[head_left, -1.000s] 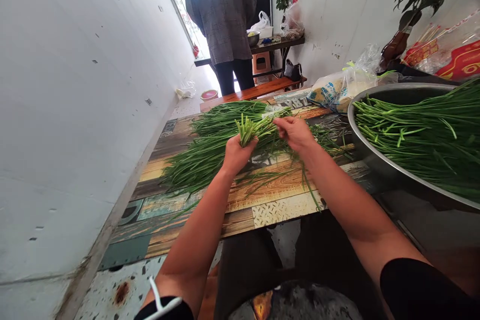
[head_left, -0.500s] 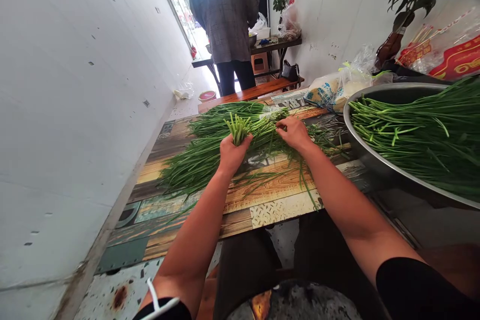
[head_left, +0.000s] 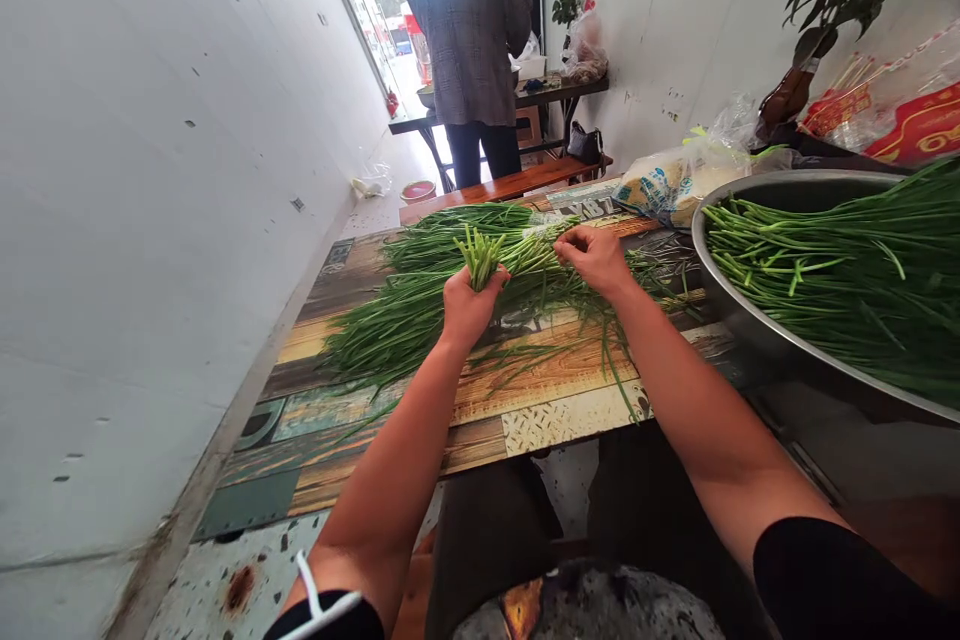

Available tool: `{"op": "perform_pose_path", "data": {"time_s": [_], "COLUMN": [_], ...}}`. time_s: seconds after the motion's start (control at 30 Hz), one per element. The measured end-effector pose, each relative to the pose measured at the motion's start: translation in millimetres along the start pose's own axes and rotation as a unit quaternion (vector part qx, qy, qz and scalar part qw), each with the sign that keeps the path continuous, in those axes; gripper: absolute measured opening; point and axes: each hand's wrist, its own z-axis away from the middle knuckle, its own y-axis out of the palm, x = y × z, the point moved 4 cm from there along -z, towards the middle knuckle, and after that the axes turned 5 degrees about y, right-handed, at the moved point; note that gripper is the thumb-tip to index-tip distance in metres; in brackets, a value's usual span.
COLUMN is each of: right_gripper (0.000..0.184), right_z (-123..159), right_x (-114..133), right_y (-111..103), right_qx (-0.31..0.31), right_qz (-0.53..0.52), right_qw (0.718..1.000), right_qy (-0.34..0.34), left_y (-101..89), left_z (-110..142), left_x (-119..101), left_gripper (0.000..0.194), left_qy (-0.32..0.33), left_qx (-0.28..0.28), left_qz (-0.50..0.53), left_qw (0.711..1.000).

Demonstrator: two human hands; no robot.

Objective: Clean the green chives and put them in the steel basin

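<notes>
My left hand [head_left: 466, 306] is closed round a small bunch of green stalks [head_left: 480, 255], their cut ends sticking up above my fist. My right hand [head_left: 596, 258] is curled with its fingertips pinched on stalks at the top of the large pile of green stalks [head_left: 405, 310] that lies across the patterned table [head_left: 540, 390]. Both hands are close together over the middle of the pile.
A big metal basin [head_left: 750, 320] full of green stalks [head_left: 847, 270] stands at the right. Behind it are a plastic bag [head_left: 675, 182], a potted plant [head_left: 817, 0] and red packets [head_left: 922, 125]. A person [head_left: 469, 30] stands at a far table. A white wall [head_left: 150, 220] runs along the left.
My right hand dropped from beside the bunch onto the pile and pinched stalks there. My left hand has hardly moved. The person at the back shifted to the right.
</notes>
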Motion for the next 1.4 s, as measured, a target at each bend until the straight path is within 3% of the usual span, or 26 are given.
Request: {"op": "perform_pose_path", "data": {"time_s": [0.07,0.17,0.27,0.4,0.63,0.77,0.87,1.03,1.23,1.4], "right_gripper": [0.015,0.016,0.011,0.013,0.006,0.018,0.030,0.036,0.035,0.029], "right_z": [-1,-2,-1,3,4,5,11,22,19,16], "right_x": [-1,-3,-2,-1,-4,1,14,26,10,8], "right_y": [-4,-4,-3,5,13,10,8,15,35,30], "right_qx": [-0.024,-0.009,-0.023,0.017,0.053,0.059,0.111,0.183,0.144,0.063], "right_qz": [0.009,0.010,0.099,0.152,0.137,-0.013,-0.164,-0.224,-0.259,-0.241], "right_qw": [1.000,1.000,0.995,0.988,0.989,0.998,0.980,0.957,0.946,0.960], "right_qy": [0.011,0.006,-0.017,-0.028,-0.007,0.020,0.025,0.034,0.132,0.125], "left_y": [-0.2,-0.4,0.1,0.1,1.6,1.0,-0.3,2.6,6.1,7.9], "left_z": [0,1,1,1,0,0,1,4,4,4], "left_x": [-1,-1,-1,-2,4,5,1,-5,-2,-4], "left_gripper": [0.029,0.028,0.027,0.027,0.028,0.030,0.030,0.030,0.029,0.030], "left_qy": [-0.003,0.000,-0.002,-0.003,-0.003,-0.003,-0.001,0.009,0.008,0.008], "left_qx": [-0.001,-0.003,0.000,-0.004,0.006,0.008,0.001,0.036,0.058,0.076], "left_qz": [0.001,-0.008,0.001,0.004,-0.010,-0.021,-0.024,-0.038,-0.035,-0.018], "left_qw": [1.000,1.000,1.000,1.000,1.000,1.000,1.000,0.999,0.998,0.997]}}
